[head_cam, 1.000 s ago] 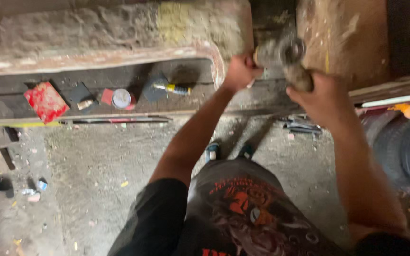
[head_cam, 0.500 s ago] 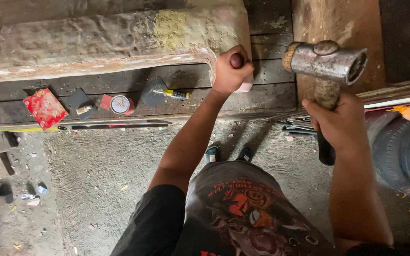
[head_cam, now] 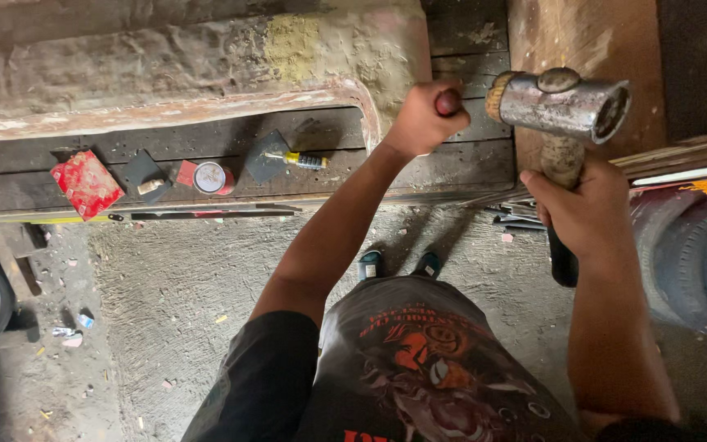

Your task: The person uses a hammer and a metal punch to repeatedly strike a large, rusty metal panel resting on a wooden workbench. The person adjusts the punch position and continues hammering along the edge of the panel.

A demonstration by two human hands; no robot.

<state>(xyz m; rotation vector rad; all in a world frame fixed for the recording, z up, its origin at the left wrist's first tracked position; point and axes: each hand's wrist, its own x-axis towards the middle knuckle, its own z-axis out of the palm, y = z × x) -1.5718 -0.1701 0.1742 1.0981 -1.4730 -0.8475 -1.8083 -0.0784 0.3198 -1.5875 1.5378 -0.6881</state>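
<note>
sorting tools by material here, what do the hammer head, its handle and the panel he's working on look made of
Hammer head: bare steel by the look, grey, shiny and scuffed. Handle: probably wood, pale and worn, with a dark end, perhaps rubber, below the right hand. Panel: seems sheet metal under rough grey and yellow filler, with a rusty edge.

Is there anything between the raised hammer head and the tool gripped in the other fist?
Nothing visible. The steel-headed mallet in the right hand faces the dark rounded tool end sticking from the left hand, with only open air between them.
</note>
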